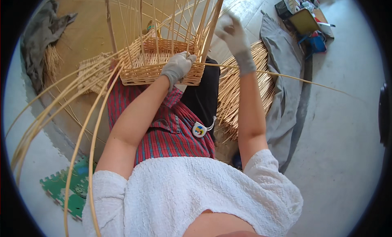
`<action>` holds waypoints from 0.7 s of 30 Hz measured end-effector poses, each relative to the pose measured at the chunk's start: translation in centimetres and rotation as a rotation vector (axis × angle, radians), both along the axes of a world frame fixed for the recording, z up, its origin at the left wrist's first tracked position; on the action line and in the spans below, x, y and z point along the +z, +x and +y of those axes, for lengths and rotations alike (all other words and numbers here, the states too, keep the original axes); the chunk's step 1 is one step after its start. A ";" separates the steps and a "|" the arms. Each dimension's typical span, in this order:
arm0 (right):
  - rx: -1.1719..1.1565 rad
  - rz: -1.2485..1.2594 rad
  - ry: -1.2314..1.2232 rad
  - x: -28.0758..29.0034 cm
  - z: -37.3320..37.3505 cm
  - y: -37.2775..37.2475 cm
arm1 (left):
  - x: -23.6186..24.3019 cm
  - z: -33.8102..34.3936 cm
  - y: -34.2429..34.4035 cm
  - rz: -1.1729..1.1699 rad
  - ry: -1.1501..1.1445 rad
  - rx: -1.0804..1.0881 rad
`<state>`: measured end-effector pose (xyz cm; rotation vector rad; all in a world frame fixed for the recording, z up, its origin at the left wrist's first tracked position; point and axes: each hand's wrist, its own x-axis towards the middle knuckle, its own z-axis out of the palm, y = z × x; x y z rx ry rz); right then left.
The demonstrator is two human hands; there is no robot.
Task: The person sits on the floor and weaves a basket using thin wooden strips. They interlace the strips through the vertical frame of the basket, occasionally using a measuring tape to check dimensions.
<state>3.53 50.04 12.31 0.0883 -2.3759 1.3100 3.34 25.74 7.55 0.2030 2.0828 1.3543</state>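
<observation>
A half-woven wicker basket [134,76] with upright rods and thicker wooden stakes [212,27] rests over my lap, long loose rods [94,102] fanning from its left corner. My left hand [177,67], in a pale glove with grey cuff, is closed on a thin rod at the basket's front right. That rod [302,80] stretches far out to the right, passing by my right wrist. My right hand [232,35], also gloved, is raised right of the stakes with bent fingers; it is motion-blurred, and I cannot make out whether it holds anything.
A pile of willow rods [237,106] lies at my right beside grey cloth [277,102]. Boxes and small items [310,25] sit at the upper right. A flat woven piece [90,76], dark cloth [38,37] and a green foam mat [61,184] are on the left.
</observation>
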 end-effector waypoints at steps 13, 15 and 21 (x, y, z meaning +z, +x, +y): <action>-0.158 -0.078 1.417 -7.0 -15.0 8.5 | -3.5 -6.6 4.1 1.429 -1.010 -0.246; -0.189 -0.133 1.305 -7.1 -16.2 8.0 | -3.7 -7.0 3.9 1.282 -0.922 -0.282; -0.133 -0.024 1.161 -7.7 -16.0 6.8 | -3.7 -7.3 2.9 1.223 -0.755 -0.267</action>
